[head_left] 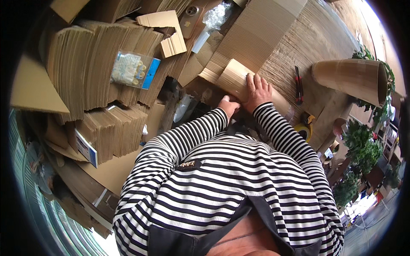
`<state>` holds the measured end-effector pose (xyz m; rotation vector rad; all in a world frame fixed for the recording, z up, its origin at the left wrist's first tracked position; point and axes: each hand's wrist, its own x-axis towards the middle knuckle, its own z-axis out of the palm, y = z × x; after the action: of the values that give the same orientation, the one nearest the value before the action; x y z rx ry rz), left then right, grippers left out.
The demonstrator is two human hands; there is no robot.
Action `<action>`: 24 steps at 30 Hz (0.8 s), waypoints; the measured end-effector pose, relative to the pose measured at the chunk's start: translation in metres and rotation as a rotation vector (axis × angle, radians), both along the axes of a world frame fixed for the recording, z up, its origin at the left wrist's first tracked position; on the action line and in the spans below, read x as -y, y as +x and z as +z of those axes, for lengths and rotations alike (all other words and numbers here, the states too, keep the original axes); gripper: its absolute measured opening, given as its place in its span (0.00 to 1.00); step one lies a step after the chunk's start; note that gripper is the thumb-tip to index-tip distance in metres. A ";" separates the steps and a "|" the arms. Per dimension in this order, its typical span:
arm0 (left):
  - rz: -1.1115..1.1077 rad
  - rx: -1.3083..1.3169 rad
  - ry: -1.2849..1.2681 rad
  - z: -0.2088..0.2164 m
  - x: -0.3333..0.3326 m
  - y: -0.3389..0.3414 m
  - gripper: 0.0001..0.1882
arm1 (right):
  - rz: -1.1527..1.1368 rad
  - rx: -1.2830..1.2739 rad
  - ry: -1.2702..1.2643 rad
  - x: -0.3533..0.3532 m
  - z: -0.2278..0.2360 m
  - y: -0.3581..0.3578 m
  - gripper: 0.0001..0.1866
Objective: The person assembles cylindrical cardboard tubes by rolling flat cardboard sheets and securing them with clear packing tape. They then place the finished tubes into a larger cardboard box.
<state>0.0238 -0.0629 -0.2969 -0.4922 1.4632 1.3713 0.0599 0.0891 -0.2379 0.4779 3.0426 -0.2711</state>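
Observation:
A rolled piece of corrugated cardboard (232, 77) lies at the near edge of the wooden table, over the end of a flat corrugated cardboard sheet (267, 21). My right hand (257, 90) presses on top of the roll, its fingers stretched out and lying flat. At the roll's near side, my left hand (230, 106) is closed on its edge, with the fingertips partly hidden. Right of the roll lies a red and black utility knife (298, 87). A yellow roll of tape (303, 131) sits close to my right forearm.
A large cardboard tube (348, 77) lies on the wooden table (314, 34) at the right. To the left stand stacks of folded cardboard (70, 64), with a clear plastic packet (134, 69) on them. Crumpled clear plastic (217, 16) lies at the back. Green leafy plants (361, 141) are at far right.

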 end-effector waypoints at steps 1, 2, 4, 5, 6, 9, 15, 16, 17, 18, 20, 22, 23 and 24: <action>-0.099 0.011 0.011 0.014 -0.005 -0.011 0.18 | -0.014 0.173 -0.116 -0.013 0.005 -0.008 0.48; -0.215 -0.073 0.028 0.012 -0.006 -0.018 0.19 | -0.030 0.248 -0.206 -0.024 0.007 -0.015 0.55; -0.446 -0.245 0.071 0.012 -0.013 -0.033 0.20 | -0.045 0.301 -0.303 -0.048 0.005 -0.025 0.59; -0.470 -0.518 0.118 0.015 -0.014 -0.038 0.19 | -0.059 0.349 -0.367 -0.057 0.002 -0.032 0.59; -0.665 -0.706 0.077 0.032 -0.020 -0.053 0.23 | -0.088 0.396 -0.433 -0.069 0.005 -0.039 0.59; -1.022 -1.613 0.172 0.061 -0.038 -0.098 0.32 | -0.019 0.496 -0.617 -0.109 -0.016 -0.055 0.64; -1.612 -1.746 -0.005 0.043 -0.096 -0.148 0.55 | -0.033 0.645 -0.951 -0.172 -0.057 -0.086 0.62; -1.718 -1.665 -0.026 0.047 -0.108 -0.155 0.55 | -0.046 0.615 -0.935 -0.179 -0.059 -0.087 0.60; -1.748 -1.638 -0.022 0.043 -0.118 -0.160 0.55 | -0.079 0.564 -0.942 -0.185 -0.071 -0.080 0.58; -1.774 -1.607 -0.020 0.038 -0.126 -0.165 0.56 | -0.109 0.518 -0.946 -0.189 -0.082 -0.073 0.56; -1.816 -1.511 -0.021 0.044 -0.147 -0.178 0.56 | -0.236 0.515 -0.644 -0.173 -0.009 -0.077 0.51; -1.869 -1.439 -0.005 0.048 -0.170 -0.189 0.57 | -0.323 0.287 -0.257 -0.143 -0.024 -0.042 0.49; -1.903 -1.386 -0.009 0.051 -0.181 -0.194 0.58 | -0.298 0.262 -0.166 -0.126 -0.016 -0.034 0.51; -1.937 -1.335 -0.010 0.052 -0.191 -0.199 0.59 | -0.275 0.238 -0.073 -0.110 -0.008 -0.030 0.53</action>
<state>-0.1750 0.1279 -0.2449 1.7965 1.7433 -0.1729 0.0298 0.1987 -0.2461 0.8575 2.7233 -0.3100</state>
